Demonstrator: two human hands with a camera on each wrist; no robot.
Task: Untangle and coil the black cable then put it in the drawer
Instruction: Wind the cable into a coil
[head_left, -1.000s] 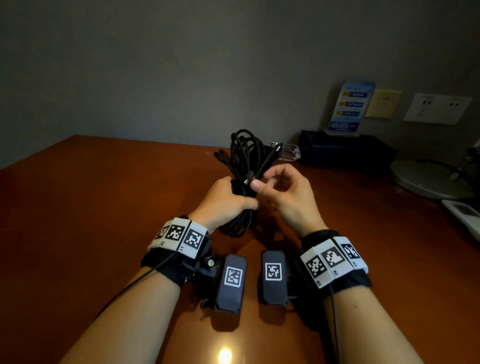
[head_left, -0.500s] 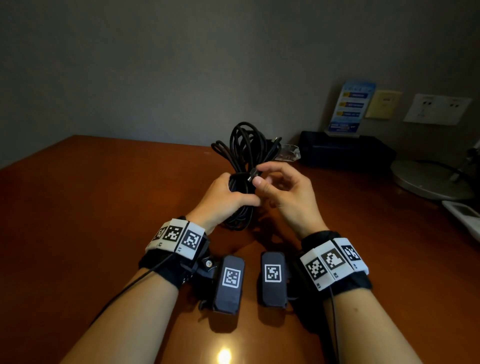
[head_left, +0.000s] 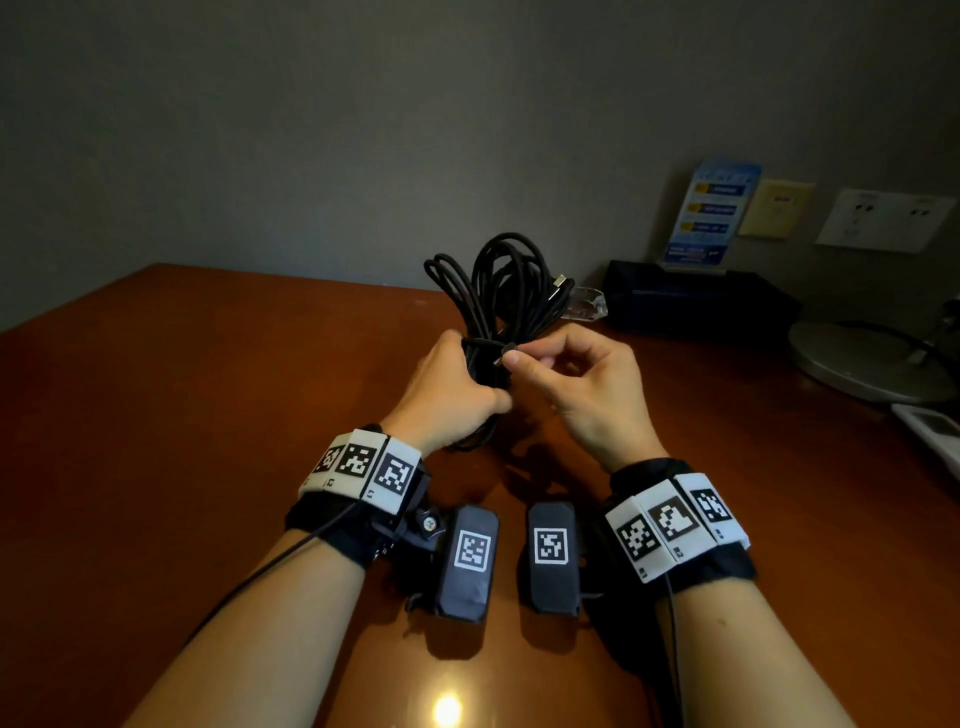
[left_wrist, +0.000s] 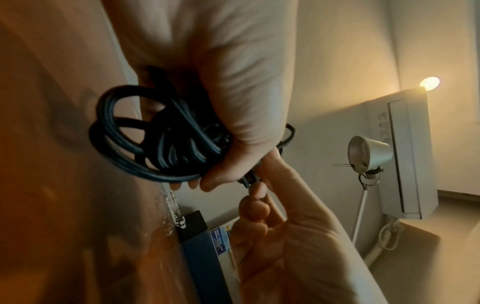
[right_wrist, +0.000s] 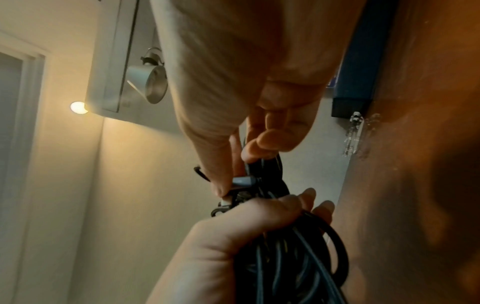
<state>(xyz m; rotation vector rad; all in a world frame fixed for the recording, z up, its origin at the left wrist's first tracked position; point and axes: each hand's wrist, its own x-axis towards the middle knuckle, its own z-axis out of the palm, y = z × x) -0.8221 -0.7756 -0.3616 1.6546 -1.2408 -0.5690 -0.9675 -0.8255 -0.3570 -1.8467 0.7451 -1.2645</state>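
Note:
The black cable is gathered into a bundle of loops held upright above the brown desk. My left hand grips the bundle round its middle. My right hand pinches the cable's end plug between thumb and forefinger, right against the left hand; one turn of cable runs across the bundle. The plug shows in the right wrist view beside the bundle. A second plug sticks out at the top right of the loops. No drawer is in view.
A black box with a blue card stands at the back right by the wall. A clear plastic piece lies beside it. A grey lamp base and a white device sit at the right edge.
The right hand has carried the end plug leftward across the bundle, laying a turn of cable round its middle. The left hand keeps its grip and the bundle has shifted slightly.

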